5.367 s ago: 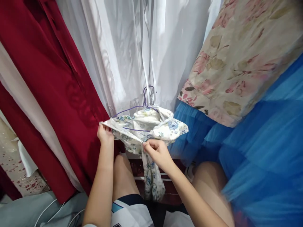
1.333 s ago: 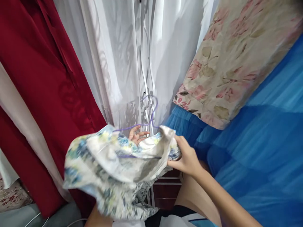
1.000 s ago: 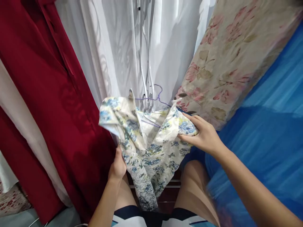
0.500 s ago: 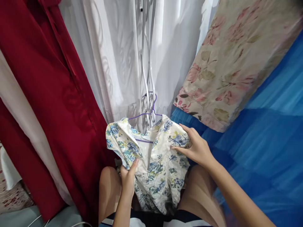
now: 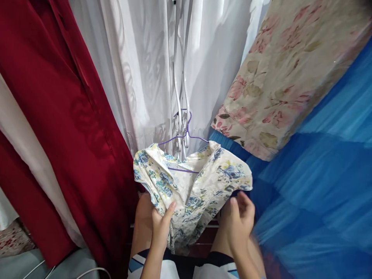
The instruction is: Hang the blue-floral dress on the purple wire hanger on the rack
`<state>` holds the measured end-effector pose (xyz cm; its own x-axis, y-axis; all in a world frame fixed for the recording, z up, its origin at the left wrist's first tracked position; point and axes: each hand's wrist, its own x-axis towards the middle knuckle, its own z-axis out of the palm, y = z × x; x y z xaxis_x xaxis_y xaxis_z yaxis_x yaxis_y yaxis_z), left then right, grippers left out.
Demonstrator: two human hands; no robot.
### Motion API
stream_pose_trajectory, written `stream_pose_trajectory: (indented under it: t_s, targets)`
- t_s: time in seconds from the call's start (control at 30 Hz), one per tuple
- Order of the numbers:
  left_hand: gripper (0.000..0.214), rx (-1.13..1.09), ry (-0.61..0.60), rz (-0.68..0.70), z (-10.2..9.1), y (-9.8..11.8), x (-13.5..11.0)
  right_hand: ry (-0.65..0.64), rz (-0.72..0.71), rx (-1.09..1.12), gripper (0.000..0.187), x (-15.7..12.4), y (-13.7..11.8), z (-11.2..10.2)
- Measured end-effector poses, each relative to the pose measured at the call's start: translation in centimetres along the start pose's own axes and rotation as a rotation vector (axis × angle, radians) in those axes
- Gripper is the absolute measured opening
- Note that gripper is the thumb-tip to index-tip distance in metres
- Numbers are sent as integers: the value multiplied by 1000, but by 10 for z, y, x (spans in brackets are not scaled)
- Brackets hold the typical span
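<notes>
A white garment with blue and yellow flowers (image 5: 200, 193) hangs on a thin purple hanger (image 5: 188, 128) between my knees. Its neck is open in a V, and the hanger's lower bar shows inside. My left hand (image 5: 162, 223) grips the garment's left side, thumb on the front and fingers hidden behind the cloth. Just below the right sleeve is my right hand (image 5: 242, 217), slightly blurred, its fingers bent and apart from the thumb, with nothing seen in it. The hanger's hook meets white metal rods (image 5: 186, 93).
White curtains (image 5: 148, 58) hang behind. Long red cloth (image 5: 66, 128) hangs on the left; on the right are a pink-flowered cream cloth (image 5: 261, 93) and layered blue fabric (image 5: 314, 186). Pale wire hanger parts (image 5: 95, 269) lie at the lower left.
My right hand has let go of the garment's right shoulder and moved down toward my knee. The right sleeve has spread outward on the hanger. My left hand keeps its grip.
</notes>
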<state>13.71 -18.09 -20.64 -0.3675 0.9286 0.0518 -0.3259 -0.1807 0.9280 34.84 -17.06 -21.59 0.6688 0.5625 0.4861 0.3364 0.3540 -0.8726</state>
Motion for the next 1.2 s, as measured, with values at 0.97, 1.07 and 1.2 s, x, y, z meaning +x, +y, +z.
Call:
stream_pose_trajectory:
  t_s: [0.97, 1.07, 1.2]
  targets:
    - [68, 245, 329, 631, -19, -14, -12, -1068, 458, 358, 41, -50, -37, 28]
    - [49, 329, 87, 630, -20, -17, -10, -1090, 481, 325, 41, -47, -39, 27]
    - [39, 259, -246, 309, -3, -30, -17, -1083, 480, 363, 41, -47, -47, 32]
